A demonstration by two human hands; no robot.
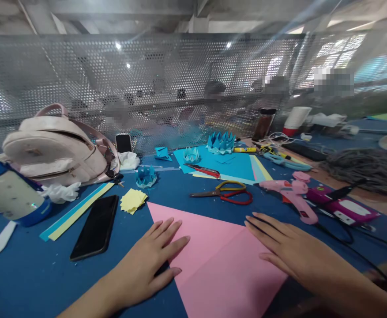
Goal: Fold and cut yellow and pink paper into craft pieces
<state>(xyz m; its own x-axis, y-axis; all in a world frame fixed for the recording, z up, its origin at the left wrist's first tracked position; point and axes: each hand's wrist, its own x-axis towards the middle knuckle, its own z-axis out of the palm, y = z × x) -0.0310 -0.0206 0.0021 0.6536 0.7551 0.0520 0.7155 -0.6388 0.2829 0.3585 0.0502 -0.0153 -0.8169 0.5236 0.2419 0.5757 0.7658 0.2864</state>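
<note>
While one pink sheet (216,251) lies on the blue table (170,192) right in front of the person, two hands rest at its sides, likely so it stays flat and does not slide. The left hand (156,256) has its fingers spread wide, and the right hand (287,247) has its long fingers close together with the thumb apart; both are flat and neither pinches anything. One faint line runs across the pink sheet. Just past it lies one pair of scissors (217,192) with a red loop and a yellow loop, perhaps put there to be easy to grab. One red cutter (206,171) lies behind that. To the right is one pink glue gun (291,192), maybe kept aside so its cord is off the paper. To the left are one pile of little yellow squares (133,201), too stacked up to count, two paper strips (82,212) side by side, and one black phone (95,227) lying flat. Farther back I count three blue paper crowns (220,143), and one pale backpack (54,150) sits at the left.
</note>
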